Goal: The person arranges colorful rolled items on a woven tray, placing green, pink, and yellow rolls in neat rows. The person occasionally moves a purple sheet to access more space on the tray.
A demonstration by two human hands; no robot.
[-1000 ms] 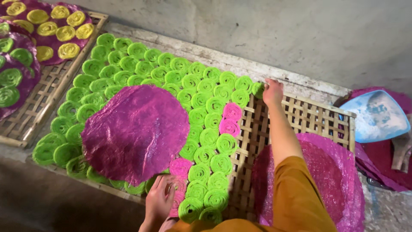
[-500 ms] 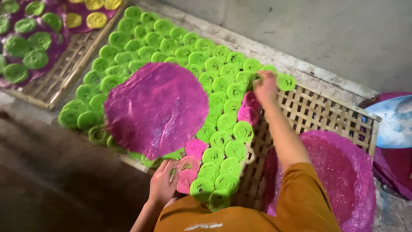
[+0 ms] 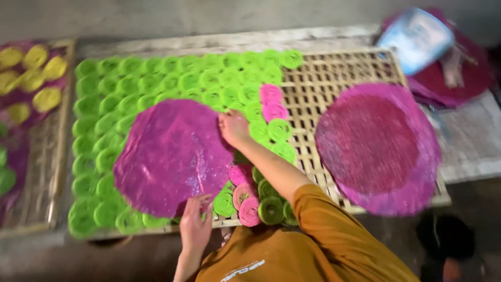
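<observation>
Head view: both hands flat on magenta disc [image 3: 169,156] lying over green coils [image 3: 156,78] on bamboo rack [image 3: 339,73]; right hand [image 3: 234,128] fingers spread at far-right edge, left hand [image 3: 195,227] fingers splayed at near edge.

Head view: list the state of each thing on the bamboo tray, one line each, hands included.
Left purple disc: flat on the green coils, both hands at its edge.
Right purple disc: flat, overhanging the bamboo tray.
Green coils: packed in rows.
Pink coils: among the green.
Left hand: on near edge.
Right hand: on far edge.
</observation>
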